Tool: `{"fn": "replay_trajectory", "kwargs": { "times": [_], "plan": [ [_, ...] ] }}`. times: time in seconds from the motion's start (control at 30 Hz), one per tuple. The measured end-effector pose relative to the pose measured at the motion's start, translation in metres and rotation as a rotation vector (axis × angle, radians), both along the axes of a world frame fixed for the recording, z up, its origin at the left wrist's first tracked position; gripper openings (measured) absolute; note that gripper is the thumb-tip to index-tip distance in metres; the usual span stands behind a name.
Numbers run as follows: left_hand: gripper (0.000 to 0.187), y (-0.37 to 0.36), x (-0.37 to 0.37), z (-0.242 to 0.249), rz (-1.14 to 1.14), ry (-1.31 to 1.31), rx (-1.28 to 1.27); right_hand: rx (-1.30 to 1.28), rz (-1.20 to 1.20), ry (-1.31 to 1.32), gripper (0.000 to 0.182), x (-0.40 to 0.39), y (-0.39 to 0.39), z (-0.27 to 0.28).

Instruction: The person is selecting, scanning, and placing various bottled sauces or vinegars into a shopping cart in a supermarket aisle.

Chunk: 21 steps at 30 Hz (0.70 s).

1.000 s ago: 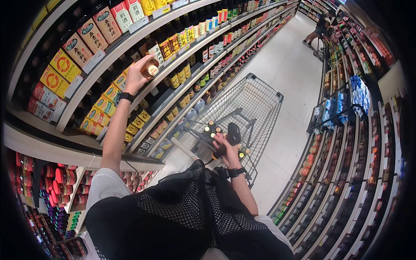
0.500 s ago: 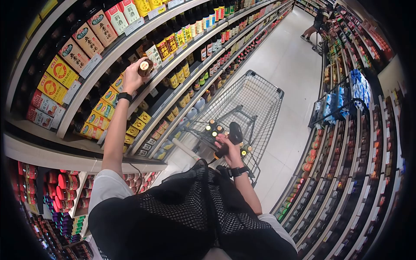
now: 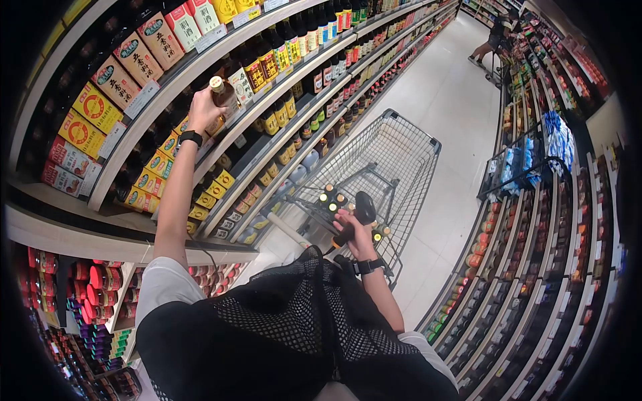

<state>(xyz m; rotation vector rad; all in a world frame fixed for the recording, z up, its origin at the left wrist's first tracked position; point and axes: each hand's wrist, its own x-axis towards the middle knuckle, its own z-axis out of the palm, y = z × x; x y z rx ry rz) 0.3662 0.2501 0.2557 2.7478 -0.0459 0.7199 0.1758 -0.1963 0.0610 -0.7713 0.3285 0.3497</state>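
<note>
My left hand (image 3: 202, 111) is raised to the shelving on the left and is closed around a dark bottle (image 3: 223, 97) with a pale cap, held at the edge of a shelf among other bottles. My right hand (image 3: 355, 229) grips a black handheld device (image 3: 358, 215) over the handle end of a wire shopping cart (image 3: 388, 160). Several dark bottles (image 3: 332, 198) with yellow caps stand in the cart's near section, right beside that hand. Both wrists wear black bands.
Curved shelves (image 3: 281, 87) of bottles and yellow boxed goods run along the left; shelves (image 3: 535, 254) of jars line the right. The pale aisle floor (image 3: 448, 100) stretches ahead past the cart. Another person (image 3: 493, 41) bends by a cart at the far end.
My left hand has turned the bottle from showing its base to upright and shifted it slightly left and up along the shelf. My right hand and the cart have stayed in place.
</note>
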Motion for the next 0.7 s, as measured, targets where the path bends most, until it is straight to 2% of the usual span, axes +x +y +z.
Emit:
{"fn": "replay_trajectory", "kwargs": {
  "times": [0.13, 0.2, 0.37, 0.47, 0.53, 0.7],
  "plan": [
    [0.073, -0.002, 0.002, -0.002, -0.025, -0.034, -0.053, -0.007, -0.011, 0.02, 0.017, 0.0, -0.001, -0.001],
    [0.078, -0.005, 0.005, -0.002, -0.036, -0.023, -0.11, -0.005, -0.033, 0.007, 0.01, 0.001, 0.0, 0.0],
    [0.077, -0.007, 0.009, -0.011, -0.079, -0.047, -0.134, -0.008, -0.027, 0.008, 0.01, 0.001, 0.0, 0.003],
    [0.076, -0.004, 0.016, -0.018, -0.049, -0.093, -0.119, -0.008, -0.018, 0.01, 0.013, 0.002, 0.0, 0.0],
    [0.074, -0.005, 0.019, -0.02, 0.058, -0.158, -0.039, -0.007, -0.005, 0.009, 0.017, 0.003, 0.001, -0.001],
    [0.07, -0.002, 0.026, -0.005, 0.1, -0.06, -0.015, -0.011, -0.003, 0.013, 0.015, 0.002, 0.002, -0.003]
  ]
}}
